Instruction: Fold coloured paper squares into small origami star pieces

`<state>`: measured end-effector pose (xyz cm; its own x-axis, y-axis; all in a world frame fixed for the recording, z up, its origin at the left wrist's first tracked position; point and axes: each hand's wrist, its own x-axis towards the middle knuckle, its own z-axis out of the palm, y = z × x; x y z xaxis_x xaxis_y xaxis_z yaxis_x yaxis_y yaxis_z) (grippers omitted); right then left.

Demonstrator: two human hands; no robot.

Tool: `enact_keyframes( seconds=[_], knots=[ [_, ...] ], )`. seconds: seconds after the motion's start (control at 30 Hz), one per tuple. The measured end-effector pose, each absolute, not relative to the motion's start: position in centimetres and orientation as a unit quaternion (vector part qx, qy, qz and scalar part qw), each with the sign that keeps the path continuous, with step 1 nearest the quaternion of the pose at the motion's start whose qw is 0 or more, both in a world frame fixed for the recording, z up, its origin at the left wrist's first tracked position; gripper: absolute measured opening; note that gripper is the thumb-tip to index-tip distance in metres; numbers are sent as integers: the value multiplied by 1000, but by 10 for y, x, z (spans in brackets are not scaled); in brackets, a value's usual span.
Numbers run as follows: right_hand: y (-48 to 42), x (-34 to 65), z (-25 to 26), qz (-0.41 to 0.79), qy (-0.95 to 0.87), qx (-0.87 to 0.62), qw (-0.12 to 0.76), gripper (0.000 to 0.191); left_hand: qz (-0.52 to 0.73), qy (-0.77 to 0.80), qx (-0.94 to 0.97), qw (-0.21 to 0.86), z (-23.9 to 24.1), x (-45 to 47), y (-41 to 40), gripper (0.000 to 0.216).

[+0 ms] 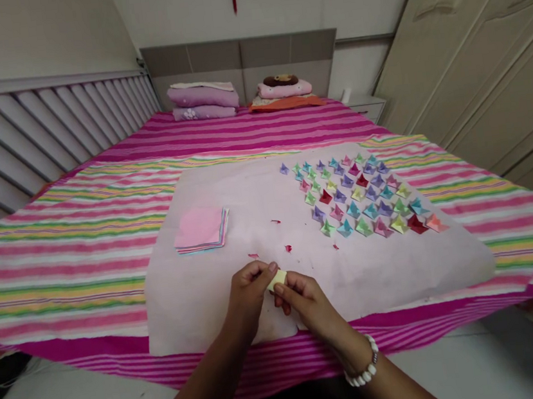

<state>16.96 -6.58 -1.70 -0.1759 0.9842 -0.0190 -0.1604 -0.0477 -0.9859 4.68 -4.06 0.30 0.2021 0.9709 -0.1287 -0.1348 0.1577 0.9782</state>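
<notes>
Head view, looking down over the near edge of the bed [83,248]. Both hands are together in the middle. The left hand [248,289] comes in from the lower left, thumb and fingers curled inward, its grip pinched on a small yellow paper piece [277,280]. The right hand [303,298] meets it from the other side, fingertips closed on the same piece, so both grips are clamped on it. The piece sits between the two hands, held just above the near edge of the pale sheet [256,194] spread across the bed. How it is folded is too small to make out.

On the right wrist there is a white beaded bracelet [363,372].

To the left of the hands and a little further up the sheet lies a stack of paper squares [201,229], pink on top, with other colours showing at the edges. A few red scraps [253,255] are scattered on the sheet just beyond the hands. Up on the right side of the sheet, well apart from the hands, a cluster of folded paper shapes [358,198] is laid out in rows: purple, green, blue, red, yellow, pink.

The sheet rests on a striped bedcover in pink, green and yellow. At the far end, folded purple bedding [203,97] and a pink pillow pile [285,90] sit against the grey headboard [240,60]. A cream wardrobe [482,56] stands along the right.
</notes>
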Motion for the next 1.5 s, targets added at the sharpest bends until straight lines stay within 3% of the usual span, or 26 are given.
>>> enact_keyframes(
  seconds=[0.47,0.57,0.73,0.8,0.93,1.17,1.5],
  knots=[
    [-65,174,-20,587,-455,-435,509,35,410,461,525,586,9,37,-34,19],
    [-64,174,-22,569,-441,-436,539,36,417,439,519,603,8,37,-34,14],
    [-62,176,-22,573,-430,-429,550,34,459,448,468,608,2,36,-31,29],
    [-62,179,-21,575,-421,-413,567,27,456,451,476,602,3,34,-30,28],
    [-60,186,-17,538,-411,-397,620,34,459,432,538,561,8,33,-32,21],
    [-61,192,-12,545,-423,-413,594,26,417,429,627,499,13,35,-38,9],
    [-59,192,-9,583,-416,-403,570,25,365,420,663,501,16,31,-37,7]
  ],
)
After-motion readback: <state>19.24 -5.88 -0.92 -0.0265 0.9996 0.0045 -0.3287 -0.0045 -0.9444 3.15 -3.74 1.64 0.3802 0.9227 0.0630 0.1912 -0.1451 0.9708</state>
